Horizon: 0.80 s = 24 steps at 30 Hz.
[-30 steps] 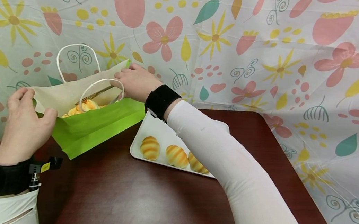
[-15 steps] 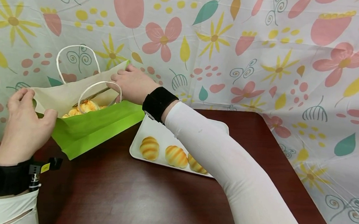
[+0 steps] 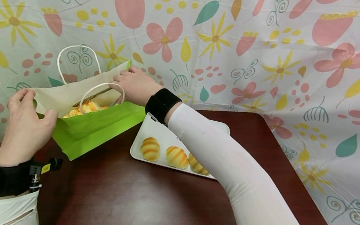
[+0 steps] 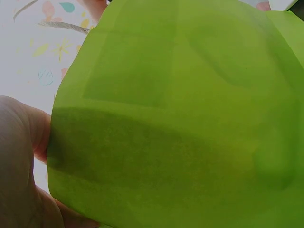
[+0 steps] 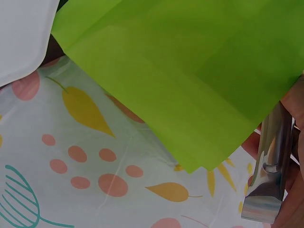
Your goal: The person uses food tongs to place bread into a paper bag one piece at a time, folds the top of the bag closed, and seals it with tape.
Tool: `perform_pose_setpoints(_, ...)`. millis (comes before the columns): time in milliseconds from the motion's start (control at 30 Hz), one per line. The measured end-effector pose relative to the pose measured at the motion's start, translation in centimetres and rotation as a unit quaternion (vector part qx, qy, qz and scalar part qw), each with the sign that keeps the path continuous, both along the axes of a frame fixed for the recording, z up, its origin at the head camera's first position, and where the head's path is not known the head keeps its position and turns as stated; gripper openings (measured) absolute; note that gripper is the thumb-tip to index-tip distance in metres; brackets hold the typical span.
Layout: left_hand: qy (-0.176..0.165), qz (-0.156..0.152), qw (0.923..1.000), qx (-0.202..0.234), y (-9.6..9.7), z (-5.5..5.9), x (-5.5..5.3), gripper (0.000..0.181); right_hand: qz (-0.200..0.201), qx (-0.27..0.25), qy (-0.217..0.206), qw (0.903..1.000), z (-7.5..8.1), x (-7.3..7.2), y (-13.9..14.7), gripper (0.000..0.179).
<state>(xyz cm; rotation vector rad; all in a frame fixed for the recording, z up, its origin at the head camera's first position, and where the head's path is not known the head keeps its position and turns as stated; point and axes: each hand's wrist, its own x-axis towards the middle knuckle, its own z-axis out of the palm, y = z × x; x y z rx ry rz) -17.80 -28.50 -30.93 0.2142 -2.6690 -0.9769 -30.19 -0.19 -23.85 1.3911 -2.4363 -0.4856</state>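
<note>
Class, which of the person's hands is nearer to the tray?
Right. The right hand holds tongs at the bag, up and left of the tray in the head view; the left hand grips the bag's left end, farther left of the tray.

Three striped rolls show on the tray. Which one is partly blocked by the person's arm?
The rightmost roll in the head view: the right sleeve cuts across it. The leftmost roll and middle roll show whole.
</note>
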Motion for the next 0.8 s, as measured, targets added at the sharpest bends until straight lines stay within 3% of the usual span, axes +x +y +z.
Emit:
perform_pose_setpoints(400,-0.006,0.002,1.0,0.002,-0.1,0.1,-0.1,0.083,-0.028,-0.022,-0.018,0.9992,0.2,-0.3,1.6,0.061)
perform_pose_setpoints(800,0.0,0.006,1.0,-0.002,-0.1,-0.1,-0.1,0.083,-0.021,-0.073,-0.019,0.9969,0.0,-0.2,3.7,0.061)
